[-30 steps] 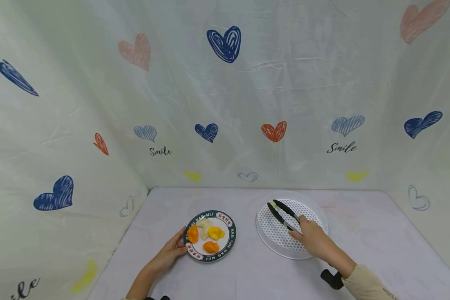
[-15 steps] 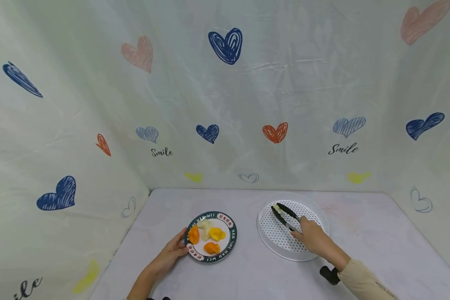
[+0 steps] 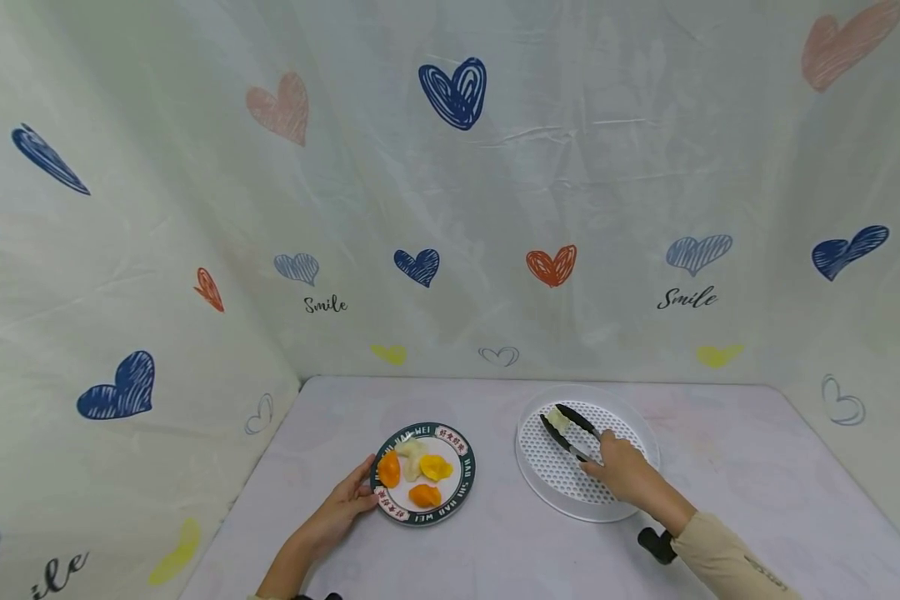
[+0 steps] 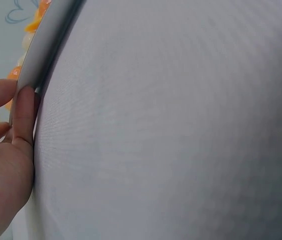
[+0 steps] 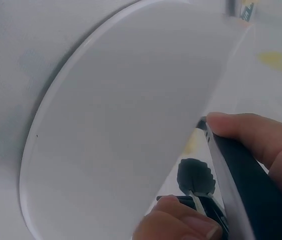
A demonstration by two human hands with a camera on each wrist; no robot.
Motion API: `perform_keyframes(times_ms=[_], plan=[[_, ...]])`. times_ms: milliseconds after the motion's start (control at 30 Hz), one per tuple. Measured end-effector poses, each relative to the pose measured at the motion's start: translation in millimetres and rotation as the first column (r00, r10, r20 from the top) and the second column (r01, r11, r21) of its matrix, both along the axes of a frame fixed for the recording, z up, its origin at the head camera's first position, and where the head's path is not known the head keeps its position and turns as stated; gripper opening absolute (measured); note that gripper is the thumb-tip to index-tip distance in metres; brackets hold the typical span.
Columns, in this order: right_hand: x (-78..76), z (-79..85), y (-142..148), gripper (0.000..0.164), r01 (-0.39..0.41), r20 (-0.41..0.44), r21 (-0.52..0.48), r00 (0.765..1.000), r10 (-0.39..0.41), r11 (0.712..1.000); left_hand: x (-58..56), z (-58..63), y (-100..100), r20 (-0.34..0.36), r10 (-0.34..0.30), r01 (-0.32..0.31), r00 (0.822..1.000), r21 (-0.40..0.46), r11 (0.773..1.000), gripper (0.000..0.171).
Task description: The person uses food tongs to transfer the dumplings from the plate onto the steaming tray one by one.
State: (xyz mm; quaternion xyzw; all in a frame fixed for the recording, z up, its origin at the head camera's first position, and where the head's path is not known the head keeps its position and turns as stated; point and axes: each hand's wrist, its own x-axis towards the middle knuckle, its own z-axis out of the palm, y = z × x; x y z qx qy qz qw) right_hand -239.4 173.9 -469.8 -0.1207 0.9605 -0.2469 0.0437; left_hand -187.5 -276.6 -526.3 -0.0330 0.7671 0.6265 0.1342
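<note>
My left hand (image 3: pixel 339 510) pinches the left rim of a round plate (image 3: pixel 463 477) with a dark green lettered border. On it lie white, yellow and orange dumplings, among them a yellow dumpling (image 3: pixel 436 467) and an orange dumpling (image 3: pixel 424 496). In the left wrist view, fingers grip the plate's edge (image 4: pixel 48 47). My right hand (image 3: pixel 630 475) holds black-tipped tongs (image 3: pixel 556 433) over a round white perforated tray (image 3: pixel 570 485). Between the tongs' tips sits a whitish dumpling (image 3: pixel 558 419), at the tray's upper left. In the right wrist view the tray's pale surface (image 5: pixel 121 110) hides the dumpling.
A white-covered table (image 3: pixel 487 550) carries the plate on the left and the tray on the right. Behind it hangs a pale curtain (image 3: pixel 607 183) printed with hearts. A black device (image 3: pixel 656 546) is at my right wrist.
The tongs' tips have spread slightly, and more of the whitish dumpling shows between them. My left hand stays at the plate's rim. The head view has shifted a little.
</note>
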Motion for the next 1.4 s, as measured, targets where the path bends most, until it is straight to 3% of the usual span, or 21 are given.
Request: perform_keyframes(times_ms=[100,300,567,733,1000,1133,1400], plan=[[0.4,1.9,0.3,0.077,0.002,0.008,0.008,1.0,-0.002,1.0,0.5,-0.3,-0.5,0.001,-0.006,0.006,1.0,0.006,1.0,0.075],[2.3,10.3,-0.2,0.076,0.022,0.04,-0.036,0.999,-0.021,0.999,-0.2,-1.8,-1.6,0.0,-0.012,0.012,1.0,0.022,1.0,0.075],[8.2,22.6,-5.7,0.078,-0.016,0.01,-0.079,1.0,0.017,0.997,-3.3,-2.9,-1.9,-0.009,0.022,-0.022,1.0,-0.014,1.0,0.075],[18.1,30.6,-14.4,0.083,-0.057,-0.001,-0.121,0.998,0.058,0.991,-3.3,-3.3,-0.6,-0.001,0.027,-0.027,1.0,-0.029,0.999,0.074],[33.6,35.2,-34.5,0.06,-0.162,-0.025,-0.223,0.987,0.161,0.961,-2.1,-3.3,0.2,0.002,0.037,-0.037,0.999,-0.024,0.999,0.073],[40.9,36.2,-44.6,0.055,-0.206,-0.012,-0.251,0.978,0.21,0.946,-2.8,-4.3,-0.2,-0.005,0.033,-0.033,0.999,-0.037,0.999,0.073],[51.0,34.7,-62.0,0.075,-0.248,0.036,-0.273,0.963,0.267,0.93,-4.1,-6.7,-0.1,-0.007,0.037,-0.037,0.999,-0.046,0.998,0.073]])
